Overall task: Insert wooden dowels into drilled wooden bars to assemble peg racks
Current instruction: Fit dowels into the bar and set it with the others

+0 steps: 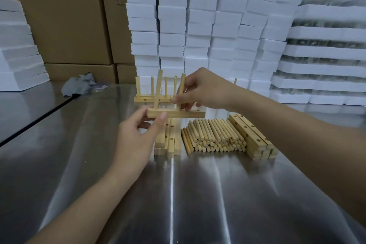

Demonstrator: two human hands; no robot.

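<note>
My left hand grips the left end of a drilled wooden bar, held level above the steel table. One dowel stands upright in the bar near its left end. My right hand pinches a second dowel that stands in the bar further right. A pile of loose dowels lies on the table below my right hand. Drilled bars are stacked to the left of the pile and to its right.
An assembled peg rack with several upright dowels stands behind my hands. White foam blocks are stacked high along the back and right. Cardboard boxes stand at the back left. A grey rag lies on the steel table.
</note>
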